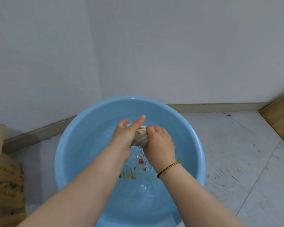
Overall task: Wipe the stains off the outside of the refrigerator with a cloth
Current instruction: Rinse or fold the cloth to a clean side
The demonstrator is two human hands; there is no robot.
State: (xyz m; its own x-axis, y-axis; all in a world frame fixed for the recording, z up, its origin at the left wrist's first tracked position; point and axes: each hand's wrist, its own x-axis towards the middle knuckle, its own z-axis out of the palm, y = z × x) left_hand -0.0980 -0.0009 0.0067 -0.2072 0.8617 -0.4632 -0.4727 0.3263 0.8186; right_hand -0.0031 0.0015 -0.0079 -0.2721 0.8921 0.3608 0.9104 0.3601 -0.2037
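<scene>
A bunched, wet, beige cloth (pixel 141 138) is held just above the water in a round light-blue basin (pixel 67 145) on the floor. My left hand (pixel 127 135) holds the cloth from the left, thumb and forefinger stretched forward. My right hand (pixel 159 141) grips the cloth from the right with curled fingers; a thin braided band circles that wrist. The water below is rippled, over a cartoon print on the basin's bottom. No refrigerator is in view.
The basin stands on pale floor tiles (pixel 236 153) close to a white wall (pixel 154 46) with a beige skirting. A cardboard box (pixel 0 169) is at the left edge and a wooden panel (pixel 280 117) at the right.
</scene>
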